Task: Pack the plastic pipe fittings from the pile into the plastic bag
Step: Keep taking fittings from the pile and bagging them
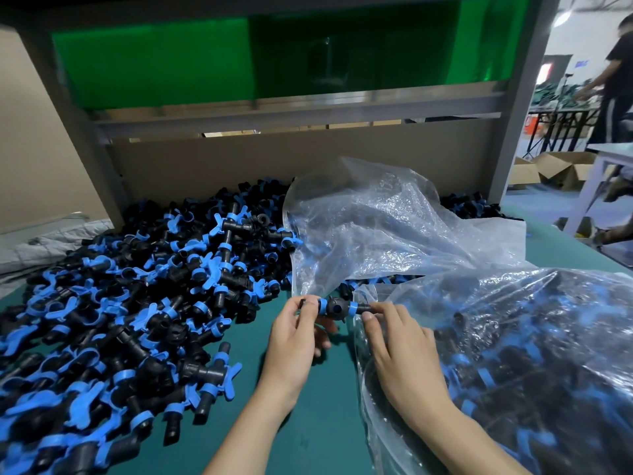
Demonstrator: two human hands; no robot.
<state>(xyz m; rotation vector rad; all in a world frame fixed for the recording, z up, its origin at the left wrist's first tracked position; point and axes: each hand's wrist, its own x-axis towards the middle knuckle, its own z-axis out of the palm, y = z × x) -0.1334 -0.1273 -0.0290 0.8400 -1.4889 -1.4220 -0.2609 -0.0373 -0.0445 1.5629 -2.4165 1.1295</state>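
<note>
Fingers [294,311] of left hand [291,341] and right hand [400,351]: pinching opposite ends of one pipe fitting [337,306], long axis crosswise. Plastic bag [513,337] just right, nearest the right hand. Pile [137,303] left, on tabletop [308,423].

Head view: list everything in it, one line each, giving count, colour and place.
pile of fittings: too many to count, black with blue clips, left half of the table
held fitting: one, black with blue collars, between both hands
filled plastic bag: one, clear, lower right, holding fittings
crumpled plastic: clear, behind the hands; same bag or another, cannot tell
table: one, teal-green top, under everything
cardboard wall: one, brown, behind the pile
green panel: one, above the cardboard
cardboard boxes: brown, open, floor at far right
other person: one, dark clothes, far upper right
left hand: pinches the fitting's left end
right hand: pinches its right end
</note>
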